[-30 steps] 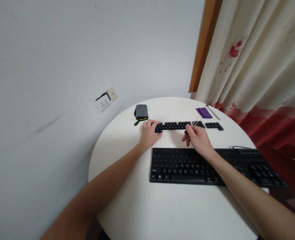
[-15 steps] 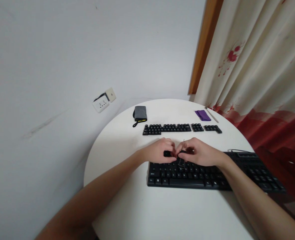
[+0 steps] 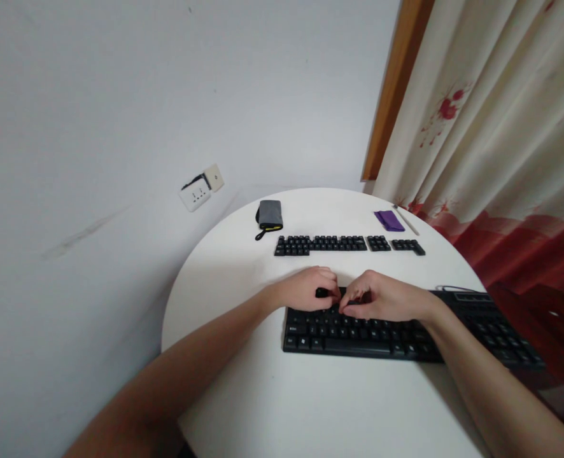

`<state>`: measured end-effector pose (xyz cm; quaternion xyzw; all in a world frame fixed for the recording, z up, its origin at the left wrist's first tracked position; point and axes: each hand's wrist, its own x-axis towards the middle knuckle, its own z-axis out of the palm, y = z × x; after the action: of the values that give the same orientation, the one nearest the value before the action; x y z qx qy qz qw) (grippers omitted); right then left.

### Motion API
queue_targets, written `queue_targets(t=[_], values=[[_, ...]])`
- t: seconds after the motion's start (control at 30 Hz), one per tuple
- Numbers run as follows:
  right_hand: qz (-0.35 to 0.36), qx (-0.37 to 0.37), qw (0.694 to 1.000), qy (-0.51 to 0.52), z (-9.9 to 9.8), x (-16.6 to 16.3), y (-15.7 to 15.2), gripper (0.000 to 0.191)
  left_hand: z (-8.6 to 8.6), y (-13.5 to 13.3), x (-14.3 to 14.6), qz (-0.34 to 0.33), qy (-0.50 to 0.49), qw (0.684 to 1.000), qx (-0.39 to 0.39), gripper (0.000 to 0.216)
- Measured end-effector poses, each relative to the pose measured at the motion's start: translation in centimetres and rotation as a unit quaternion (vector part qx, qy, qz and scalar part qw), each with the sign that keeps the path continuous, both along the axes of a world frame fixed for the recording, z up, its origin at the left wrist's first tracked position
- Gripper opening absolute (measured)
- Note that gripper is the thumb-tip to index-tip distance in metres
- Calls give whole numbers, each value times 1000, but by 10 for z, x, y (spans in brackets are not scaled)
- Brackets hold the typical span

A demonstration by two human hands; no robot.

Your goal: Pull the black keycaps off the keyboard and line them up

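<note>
My right hand (image 3: 373, 298) is curled over the black keyboard (image 3: 358, 346), its thumb and fingertips pinched close to the keys. A wire keycap puller showed in it a moment ago; now its wire end is hidden among the fingers and dark keys. My left hand (image 3: 309, 289) bends over the keyboard's upper left part, fingers curled together, nearly touching the right fingertips. What the left fingers hold, if anything, I cannot make out. Behind the hands lie several black keycaps (image 3: 332, 244), set out in rows on the white table (image 3: 244, 394).
A grey pouch (image 3: 270, 215) with a black loop lies at the back left. At the back right are a purple cloth (image 3: 389, 221) and a thin pale stick-like tool (image 3: 407, 221). A wall socket (image 3: 196, 194) is at left; a curtain (image 3: 477, 127) hangs at right.
The right hand has sunk slightly towards the keys, and the puller's wire no longer shows below its fingers. The left hand stays almost in place. The view has shifted a little.
</note>
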<state>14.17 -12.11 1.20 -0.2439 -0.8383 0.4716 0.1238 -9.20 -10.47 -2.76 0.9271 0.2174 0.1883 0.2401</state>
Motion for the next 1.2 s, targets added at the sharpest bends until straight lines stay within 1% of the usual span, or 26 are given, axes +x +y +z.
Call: queue_targets(t=[0.1,0.23,0.37,0.53,0.67,0.77,0.87,0.93,1.03,1.13,1.2], values=[[7,-7,1000,-5,-1,0,1,24,3,-1,0,-4,-2,1000,-11,13],[-11,25,1000,2,-2,-4,3,27,3,-1,-1,8,4,1000,-28,12],[-28,12,1000,-4,-6,-8,5,32,2,-1,-1,7,-1,999,-32,10],[-88,18,996,-3,-14,-12,9,41,2,0,0,1,-13,999,-42,13],[-108,2,994,24,-15,-12,13,43,4,-2,-1,7,-9,999,-45,16],[-176,51,980,77,-15,-11,17,43,6,-3,-2,33,-25,998,-52,26],[-252,95,956,118,-17,-11,19,40,6,-3,-1,83,-49,995,-38,25],[-279,106,946,129,-19,-12,20,39,5,-2,1,121,-65,990,-20,24],[-276,134,943,127,-21,-13,20,38,0,0,4,161,-93,983,9,21],[-259,174,942,122,-21,-15,18,37,-5,2,5,158,-106,981,35,17],[-262,182,940,119,-22,-16,18,38,-7,3,5,158,-116,979,54,15]])
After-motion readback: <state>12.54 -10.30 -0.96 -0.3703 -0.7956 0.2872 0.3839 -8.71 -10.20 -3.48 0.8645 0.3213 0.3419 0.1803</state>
